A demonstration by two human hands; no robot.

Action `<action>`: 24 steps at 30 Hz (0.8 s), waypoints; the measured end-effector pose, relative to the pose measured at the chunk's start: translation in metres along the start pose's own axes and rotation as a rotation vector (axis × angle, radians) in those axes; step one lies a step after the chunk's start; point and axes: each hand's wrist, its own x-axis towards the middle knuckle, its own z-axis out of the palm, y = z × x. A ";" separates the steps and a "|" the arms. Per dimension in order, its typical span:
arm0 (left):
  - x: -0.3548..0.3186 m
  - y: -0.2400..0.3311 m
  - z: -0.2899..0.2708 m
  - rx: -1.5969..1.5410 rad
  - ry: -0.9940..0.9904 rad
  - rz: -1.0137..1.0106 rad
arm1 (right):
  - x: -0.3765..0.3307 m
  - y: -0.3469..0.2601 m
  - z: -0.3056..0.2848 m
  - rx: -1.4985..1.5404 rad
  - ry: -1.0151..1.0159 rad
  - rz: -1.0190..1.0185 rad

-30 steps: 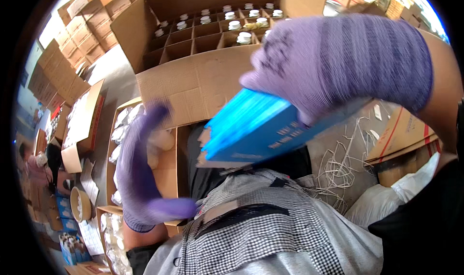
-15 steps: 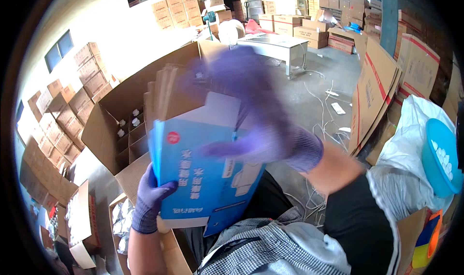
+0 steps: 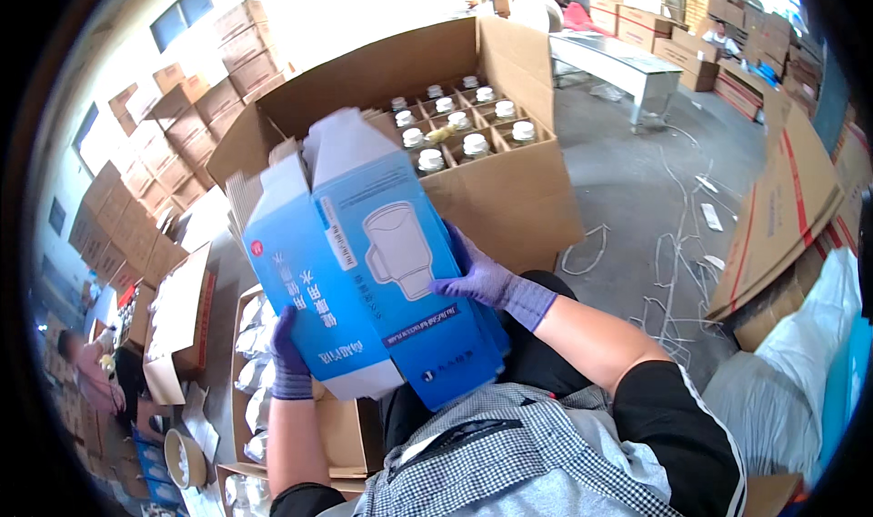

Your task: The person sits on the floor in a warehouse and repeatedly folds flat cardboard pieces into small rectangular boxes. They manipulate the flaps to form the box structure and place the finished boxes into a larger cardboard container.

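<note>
Between my hands is a stack of flattened blue product boxes (image 3: 327,271), with a white printed jug outline and pale flaps at the top. My left hand (image 3: 289,358) is closed on the stack's left edge. My right hand (image 3: 486,276) grips its right edge, thumb over the front, fingers hidden behind. Beyond the stack stands a big open cardboard carton (image 3: 509,212) with dividers. Several clear bottles with white caps (image 3: 476,146) fill its cells; the stack hides its near left part.
An open box of silvery wrapped items (image 3: 255,376) is at lower left. Farther left a person (image 3: 95,376) works beside cartons. Flattened cartons (image 3: 782,217) lean at right above a white sack (image 3: 791,362). White cables (image 3: 673,253) lie across the floor; a white table (image 3: 618,62) stands behind.
My right hand has come down from a blurred sweep over the boxes to their right edge. The stack is now tilted and fanned wider. The view has swung, bringing the bottle carton fully into sight.
</note>
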 end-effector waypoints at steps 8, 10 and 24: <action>0.121 0.080 0.074 -0.087 -0.064 0.072 | 0.173 -0.063 -0.055 0.363 0.008 0.370; 0.196 0.109 0.066 -0.043 -0.070 -0.011 | 0.232 -0.058 -0.078 0.116 0.073 0.382; 0.272 0.158 0.060 0.778 0.339 -0.118 | 0.316 -0.049 -0.075 -1.040 0.051 0.424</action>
